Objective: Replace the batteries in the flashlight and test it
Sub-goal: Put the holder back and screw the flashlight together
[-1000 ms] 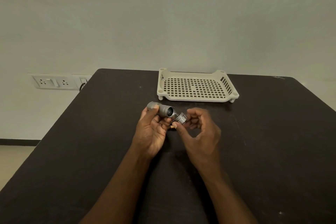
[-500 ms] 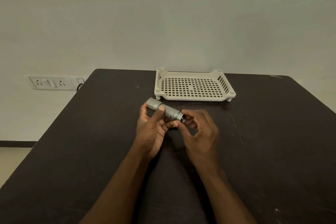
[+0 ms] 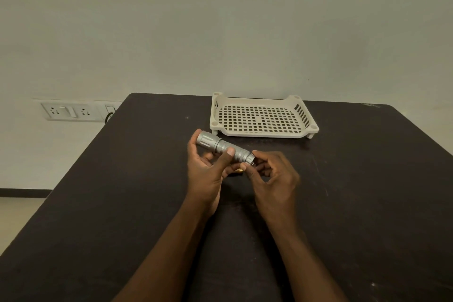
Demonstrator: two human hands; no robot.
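A silver flashlight (image 3: 215,144) lies level above the dark table (image 3: 367,203), its wide head to the left. My left hand (image 3: 208,171) grips its knurled body, thumb across the front. My right hand (image 3: 272,174) pinches the tail cap (image 3: 250,159) at the flashlight's right end with thumb and fingers. The cap sits against the body. A small gold-coloured piece (image 3: 238,170) shows on the table between my hands, mostly hidden.
A cream perforated plastic tray (image 3: 263,132) stands on short feet behind the hands, near the table's far edge. A wall socket panel (image 3: 71,111) is at the left beyond the table. The wall rises right behind the table.
A second ago the tail cap was held apart from the flashlight's open end. It has since been brought onto the end, and the flashlight now lies more level.
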